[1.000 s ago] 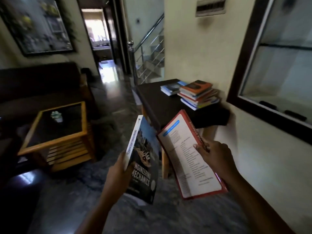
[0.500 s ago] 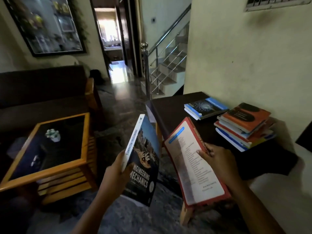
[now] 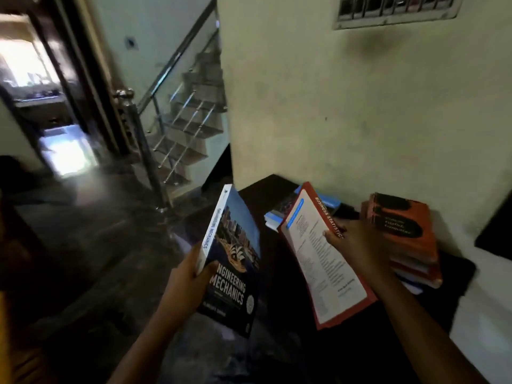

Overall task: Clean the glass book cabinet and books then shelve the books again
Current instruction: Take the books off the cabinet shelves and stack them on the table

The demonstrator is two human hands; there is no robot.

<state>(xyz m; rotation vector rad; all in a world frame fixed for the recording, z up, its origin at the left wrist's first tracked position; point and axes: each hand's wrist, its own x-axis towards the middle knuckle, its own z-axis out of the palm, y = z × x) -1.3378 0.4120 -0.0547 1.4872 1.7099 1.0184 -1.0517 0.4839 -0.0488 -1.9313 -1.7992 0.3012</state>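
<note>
The left hand (image 3: 191,275) grips an Engineering Mechanics book (image 3: 235,261) by its spine edge, thumb curled over the front cover and fingers hidden behind it. The book stands nearly upright, its dark cover with a city skyline turned toward the camera. The right hand (image 3: 357,245) holds a Business Statistics book (image 3: 324,261) beside it. Its thumb presses the red-bordered white cover near the spine, its fingers wrap out of sight underneath, and the book is tilted with its top end raised. The two books are apart, both in the air over the near part of a dark bench (image 3: 277,187) that stands against a pale wall. On the bench beyond the right hand lies a stack of books (image 3: 401,236) topped by an orange cover, and a blue book (image 3: 277,214) lies flat behind the red one. A dark frame (image 3: 496,231) cuts into the right edge. To the left, a staircase (image 3: 188,115) with a steel railing rises beside a bright doorway (image 3: 41,79), and a metal vent grille (image 3: 396,9) is set high in the wall.
</note>
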